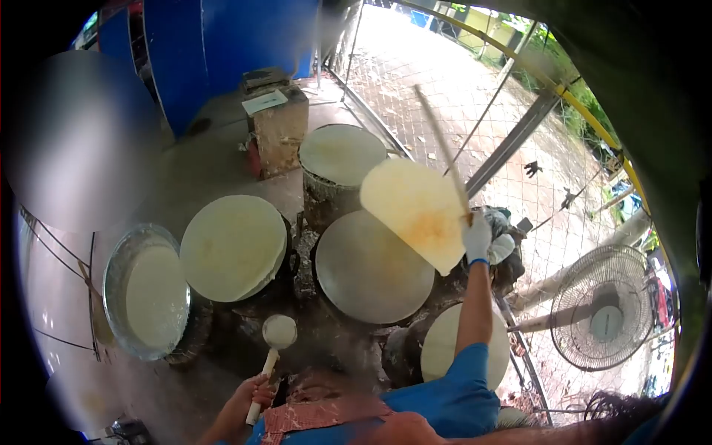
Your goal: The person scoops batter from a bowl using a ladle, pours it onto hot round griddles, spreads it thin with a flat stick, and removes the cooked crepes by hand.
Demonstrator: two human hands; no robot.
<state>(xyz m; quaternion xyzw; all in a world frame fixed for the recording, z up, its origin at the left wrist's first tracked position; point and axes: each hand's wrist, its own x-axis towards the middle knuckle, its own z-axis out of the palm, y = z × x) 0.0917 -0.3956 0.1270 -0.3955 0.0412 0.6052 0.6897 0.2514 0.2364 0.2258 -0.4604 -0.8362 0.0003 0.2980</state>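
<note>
My right hand [478, 239], in a white glove, is closed round the lower end of a long thin stick [441, 141]. Beside the stick a pale flatbread [415, 211] with a browned patch is raised over a round griddle [363, 274]; whether my fingers also grip its edge I cannot tell. My left hand [258, 391], bare, grips the light handle of a ladle [279, 331], whose bowl looks full of pale batter. To the left, a metal basin [183, 304] contains pale batter [154, 297].
More round griddles covered with pale sheets stand at left [233, 248], back [343, 154] and right [452, 348]. A stained box-like block [280, 133] is behind them. Right of my arm are a standing fan [604, 315] and a wire-mesh fence [415, 67]. Blue panels [237, 52] rise at the back.
</note>
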